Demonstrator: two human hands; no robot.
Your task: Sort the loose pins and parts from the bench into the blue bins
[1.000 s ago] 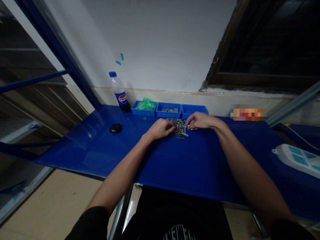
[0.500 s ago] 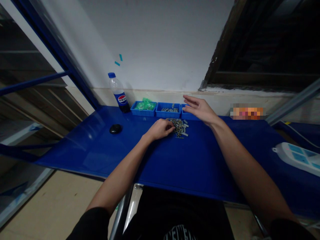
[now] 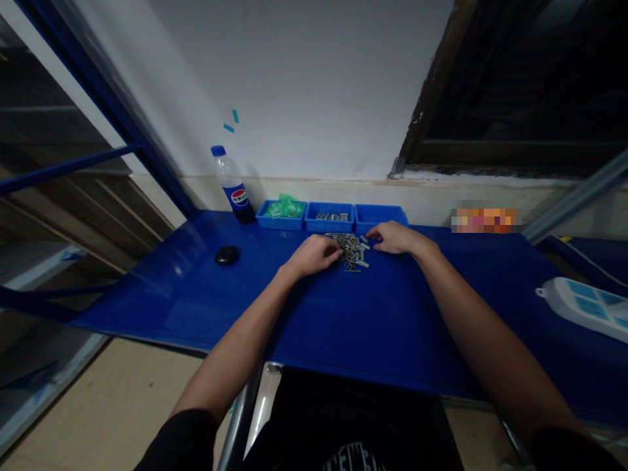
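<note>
A pile of small metal pins (image 3: 352, 250) lies on the blue table (image 3: 343, 314) in front of three blue trays. My left hand (image 3: 314, 254) rests at the pile's left edge, fingers curled onto the pins. My right hand (image 3: 392, 237) is at the pile's right edge, fingers bent down to the pins; what they pinch is too small to make out. The left tray (image 3: 283, 212) holds green pieces, the middle tray (image 3: 330, 216) holds metal parts, and the right tray (image 3: 381, 214) looks bare.
A soda bottle (image 3: 231, 185) stands at the back left by the wall. A black round object (image 3: 227, 254) lies left of my hands. A white power strip (image 3: 583, 307) sits at the right edge. Blue shelf frames rise on the left.
My right hand, lifted open over the right tray half a second ago, has come back down to the pile's right edge. My left hand has stayed at the pile.
</note>
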